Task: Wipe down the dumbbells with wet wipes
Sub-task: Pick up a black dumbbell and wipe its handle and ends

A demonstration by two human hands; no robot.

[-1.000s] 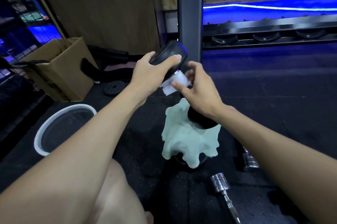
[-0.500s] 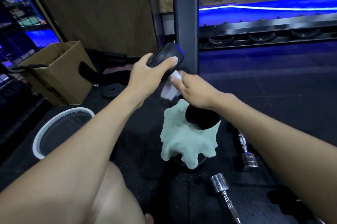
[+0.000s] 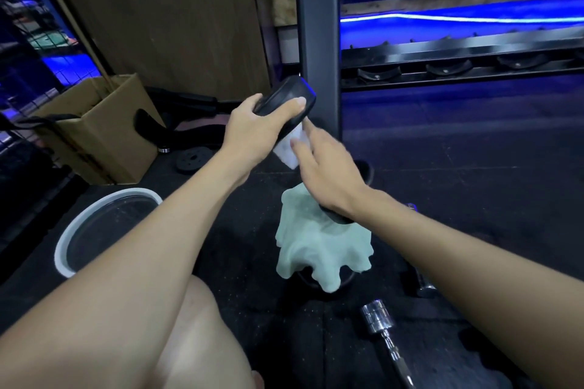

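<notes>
Since half a second ago my right hand (image 3: 328,170) has slid along the shaft, its blurred fingers pressing the white wet wipe (image 3: 289,153) to it, though I cannot tell how they curl. Nearest me: chrome bar (image 3: 384,333), pale green cloth (image 3: 319,249) draped over the dumbbell's lower head, white-rimmed basin (image 3: 68,249) at left. Beyond: my left hand (image 3: 257,129) gripping the dumbbell (image 3: 289,100) by its raised upper head as before, cardboard box (image 3: 94,132), dark rack post (image 3: 319,40) directly behind, hiding part of the rack.

A bucket (image 3: 68,249) sits left of the cloth (image 3: 319,249), a cardboard box (image 3: 94,129) behind it.
</notes>
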